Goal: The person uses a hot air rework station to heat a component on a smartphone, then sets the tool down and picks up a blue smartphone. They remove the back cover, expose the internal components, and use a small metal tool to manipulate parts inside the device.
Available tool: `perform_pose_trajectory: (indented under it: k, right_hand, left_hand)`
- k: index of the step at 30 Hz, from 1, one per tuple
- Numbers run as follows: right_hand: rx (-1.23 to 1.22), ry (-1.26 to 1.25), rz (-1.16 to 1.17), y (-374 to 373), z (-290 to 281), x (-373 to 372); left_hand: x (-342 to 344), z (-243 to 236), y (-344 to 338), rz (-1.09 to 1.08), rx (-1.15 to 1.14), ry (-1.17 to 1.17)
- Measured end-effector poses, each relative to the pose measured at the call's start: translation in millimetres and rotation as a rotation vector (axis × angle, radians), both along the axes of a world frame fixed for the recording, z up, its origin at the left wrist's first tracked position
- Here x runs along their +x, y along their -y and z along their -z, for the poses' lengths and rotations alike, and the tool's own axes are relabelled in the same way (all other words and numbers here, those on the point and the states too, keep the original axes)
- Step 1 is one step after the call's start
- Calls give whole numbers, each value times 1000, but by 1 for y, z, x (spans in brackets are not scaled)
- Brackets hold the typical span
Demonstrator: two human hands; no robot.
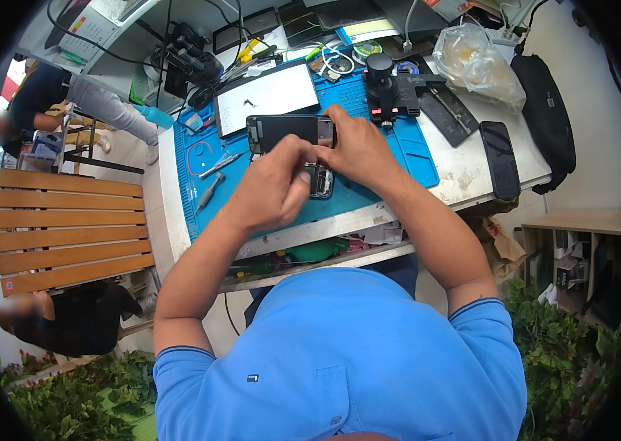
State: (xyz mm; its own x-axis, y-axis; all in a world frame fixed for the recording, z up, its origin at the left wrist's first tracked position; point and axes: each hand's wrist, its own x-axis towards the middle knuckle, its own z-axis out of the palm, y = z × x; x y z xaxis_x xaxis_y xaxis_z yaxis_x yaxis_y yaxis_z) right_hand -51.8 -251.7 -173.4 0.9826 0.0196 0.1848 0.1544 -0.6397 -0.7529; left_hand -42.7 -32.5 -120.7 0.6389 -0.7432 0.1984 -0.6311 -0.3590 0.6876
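Note:
An opened smartphone lies on the blue work mat [369, 198]. Its dark screen panel [281, 132] is lifted up at the far side, while the phone body [321, 184] with bare inner parts shows below. My right hand [358, 151] grips the panel's right edge between thumb and fingers. Over the phone's middle, my left hand [273, 184] is closed, its fingertips pinched near my right thumb. Whatever those fingertips hold is too small or hidden to make out. Left of the phone rest two screwdrivers [220, 165], [210, 193].
Beyond the phone is a white pad [266, 97] with small dark pieces on it. A black round-topped device [380, 84] stands at the back. Rightward lie a dark phone [500, 158], a plastic bag [475, 62] and a black case [545, 110]. Two people are at the left.

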Motion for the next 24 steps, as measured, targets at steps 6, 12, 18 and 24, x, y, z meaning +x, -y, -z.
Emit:
perform_pose_trajectory:
  k: [6, 12, 18, 24]
  right_hand:
    - [36, -8, 7, -2, 4, 1]
    - [24, -20, 8, -2, 3, 1]
    - [35, -12, 15, -3, 3, 0]
    - [66, -81, -15, -1, -1, 0]
  left_hand:
    - [3, 25, -5, -200, -180, -266]
    - [1, 33, -5, -248, -398, -440]
    - [5, 23, -21, -298, -466, -357]
    - [12, 9, -60, -441, -357, -189]
